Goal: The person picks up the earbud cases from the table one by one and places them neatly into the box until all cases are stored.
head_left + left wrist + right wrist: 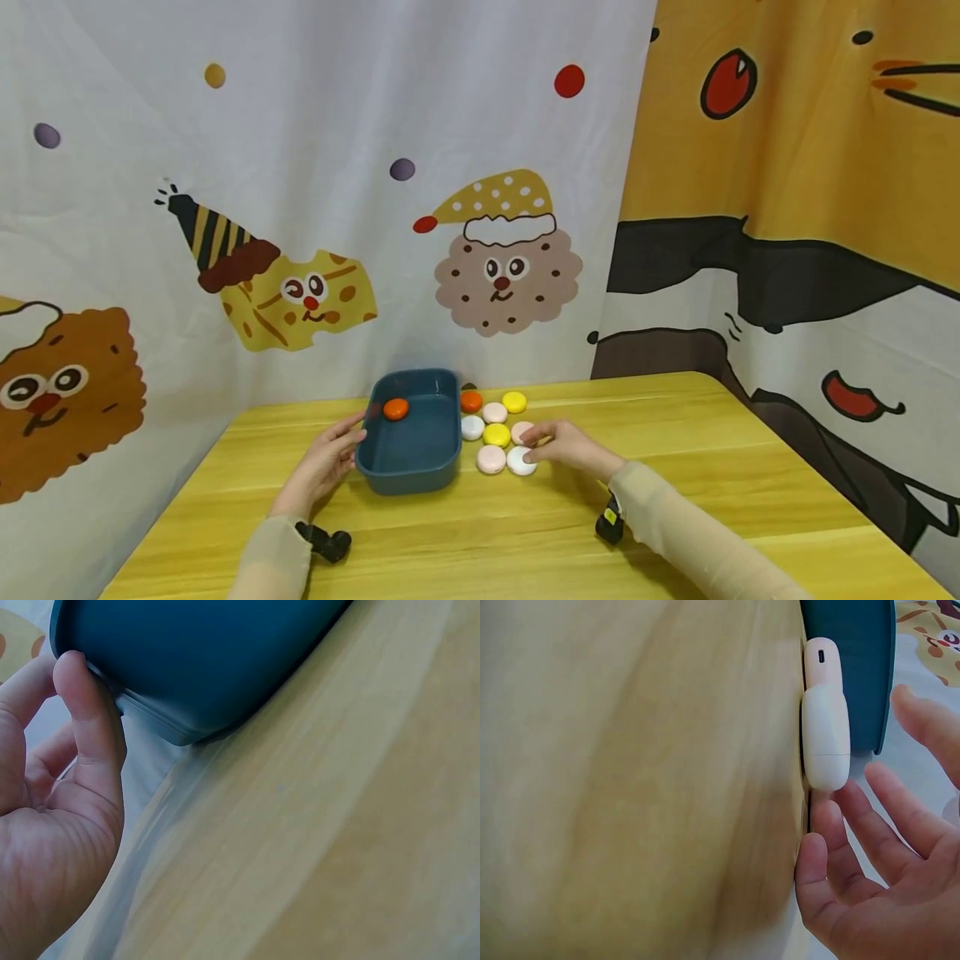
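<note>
A dark blue rectangular tray (408, 482) stands on the table with one orange round disc (395, 409) inside. At its left side is my left hand (330, 458), its thumb and fingers touching the outer wall near the rim. Right of the tray lies a cluster of smooth, rounded discs in white, pink, yellow and orange. My right hand (570, 448) reaches over the cluster's right edge, beside the front white disc (521, 461) and a partly covered pink disc (521, 432). In the right wrist view its fingers are spread, nothing gripped. A pink disc (823, 664) there shows a small dark slot.
The other discs include an orange one (471, 401), a yellow one (513, 402) and a front pink one (491, 459). A cartoon-printed curtain (322, 100) hangs behind the wooden table (465, 550). Each wrist wears a small black camera.
</note>
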Demonstrator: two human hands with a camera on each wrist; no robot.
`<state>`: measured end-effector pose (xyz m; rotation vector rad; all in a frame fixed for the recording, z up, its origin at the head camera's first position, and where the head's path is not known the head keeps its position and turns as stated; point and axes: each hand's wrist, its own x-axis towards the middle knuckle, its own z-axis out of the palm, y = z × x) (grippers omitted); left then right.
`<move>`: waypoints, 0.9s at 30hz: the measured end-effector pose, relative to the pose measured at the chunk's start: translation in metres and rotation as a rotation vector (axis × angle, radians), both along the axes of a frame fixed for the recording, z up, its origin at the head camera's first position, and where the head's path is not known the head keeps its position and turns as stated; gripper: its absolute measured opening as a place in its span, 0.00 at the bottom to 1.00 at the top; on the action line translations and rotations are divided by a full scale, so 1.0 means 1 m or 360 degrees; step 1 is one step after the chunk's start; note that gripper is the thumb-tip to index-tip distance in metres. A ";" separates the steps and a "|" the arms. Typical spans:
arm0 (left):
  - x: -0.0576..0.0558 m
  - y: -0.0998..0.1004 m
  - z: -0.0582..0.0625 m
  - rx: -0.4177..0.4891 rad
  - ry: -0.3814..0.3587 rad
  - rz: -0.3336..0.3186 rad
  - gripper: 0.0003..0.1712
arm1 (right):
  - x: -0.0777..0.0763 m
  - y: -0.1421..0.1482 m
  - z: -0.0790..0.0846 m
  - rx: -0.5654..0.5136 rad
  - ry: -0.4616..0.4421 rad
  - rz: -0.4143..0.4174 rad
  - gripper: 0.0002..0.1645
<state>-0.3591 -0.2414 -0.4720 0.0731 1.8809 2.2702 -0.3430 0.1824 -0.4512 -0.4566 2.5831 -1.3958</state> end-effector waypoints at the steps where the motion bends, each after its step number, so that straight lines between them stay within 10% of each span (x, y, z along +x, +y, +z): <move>1: 0.000 0.000 0.000 -0.0007 -0.0004 0.0004 0.37 | 0.000 0.000 -0.001 0.0002 -0.0006 0.0008 0.23; 27: 0.000 0.001 -0.001 0.0015 -0.0007 0.0019 0.36 | -0.004 -0.006 -0.002 0.0098 -0.0038 0.0204 0.28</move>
